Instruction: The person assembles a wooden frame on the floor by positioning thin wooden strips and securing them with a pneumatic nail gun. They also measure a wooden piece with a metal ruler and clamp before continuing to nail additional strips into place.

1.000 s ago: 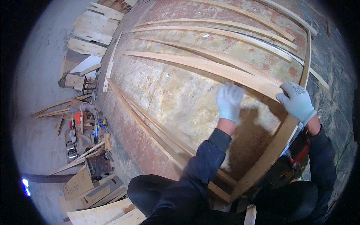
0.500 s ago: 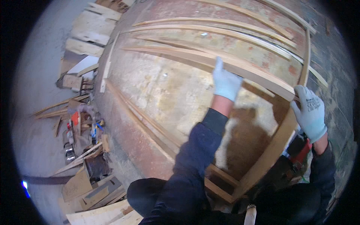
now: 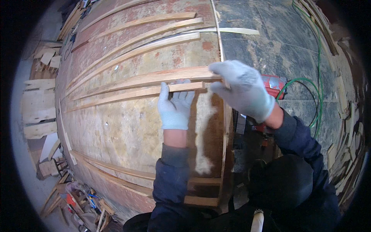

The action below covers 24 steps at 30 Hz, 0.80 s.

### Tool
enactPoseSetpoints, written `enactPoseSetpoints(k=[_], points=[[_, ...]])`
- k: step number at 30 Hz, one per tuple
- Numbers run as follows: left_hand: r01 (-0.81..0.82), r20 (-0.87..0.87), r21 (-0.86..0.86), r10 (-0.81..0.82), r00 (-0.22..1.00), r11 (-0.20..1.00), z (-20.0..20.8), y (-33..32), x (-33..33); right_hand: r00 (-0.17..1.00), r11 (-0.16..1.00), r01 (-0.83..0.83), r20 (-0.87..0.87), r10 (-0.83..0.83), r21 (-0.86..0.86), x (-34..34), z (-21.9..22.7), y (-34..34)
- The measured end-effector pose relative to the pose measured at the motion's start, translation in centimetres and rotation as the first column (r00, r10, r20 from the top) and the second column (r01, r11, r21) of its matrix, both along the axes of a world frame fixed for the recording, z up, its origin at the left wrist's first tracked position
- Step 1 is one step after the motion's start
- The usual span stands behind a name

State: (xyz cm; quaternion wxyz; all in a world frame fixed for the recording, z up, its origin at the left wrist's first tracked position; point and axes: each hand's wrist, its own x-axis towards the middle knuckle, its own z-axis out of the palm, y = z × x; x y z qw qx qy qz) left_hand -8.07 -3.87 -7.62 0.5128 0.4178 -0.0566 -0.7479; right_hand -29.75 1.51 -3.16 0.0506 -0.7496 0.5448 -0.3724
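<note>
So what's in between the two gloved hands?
In the head view, the left hand and right hand are bridged by the ends of two wooden slats and a thin upright strip; worn board shows below them.

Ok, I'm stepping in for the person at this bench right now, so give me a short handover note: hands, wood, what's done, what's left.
Left hand, in a pale work glove: flat on the narrow pale wooden slat, fingers spread over its right end.
Right hand, gloved: open on the end of the wider reddish wooden slat, where it meets the thin upright wooden strip.
Done: several long slats lie fanned across the worn board worktop.
Left: both slat ends look unfastened. A red power tool sits right of the right hand.
</note>
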Motion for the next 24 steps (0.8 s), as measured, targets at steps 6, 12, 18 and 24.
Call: enactPoseSetpoints(k=[6,12,18,24], points=[[-0.014,-0.005,-0.043,0.014,1.000,0.999,-1.4,-1.0,0.1,0.852,0.802,0.412,0.129,-0.507,0.432,-8.9,-6.1,8.5],[-0.006,0.044,-0.157,0.013,0.999,0.988,-1.2,-2.0,-0.8,0.716,0.643,0.561,0.086,-0.693,0.522,-11.9,-13.5,16.4],[0.045,0.047,-0.177,-0.037,0.998,0.983,-1.1,-0.6,-4.5,0.624,0.580,0.469,0.214,-0.752,0.666,-12.6,-15.6,17.3],[0.021,0.082,-0.180,-0.007,0.997,0.983,-0.6,-0.3,-6.0,0.624,0.551,0.342,0.254,-0.739,0.762,-12.8,-16.0,16.9]])
